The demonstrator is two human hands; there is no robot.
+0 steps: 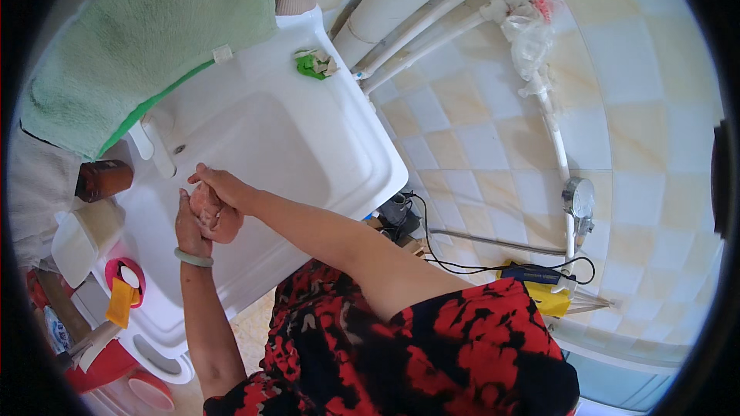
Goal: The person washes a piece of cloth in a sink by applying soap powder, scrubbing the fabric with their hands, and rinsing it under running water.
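Over the near left part of a white washbasin (370,144), my hands are close together around a pinkish, creased lump (224,225); its material is unclear. My left hand (189,225), with a pale green bangle at the wrist, holds it from the left, thumb up. From the right, my right hand (224,184) lies over its upper part, and some fingers are hidden. Both hands look wet or smeared with something whitish. The white faucet (159,144) stands just above and to the left of them.
A green towel (156,29) hangs over the basin's far side. A brown bottle (105,179), a whitish container (87,237) and a pink dish (142,277) with a white bar and an orange item line the left. A crumpled green wrapper (315,65) lies on the far corner.
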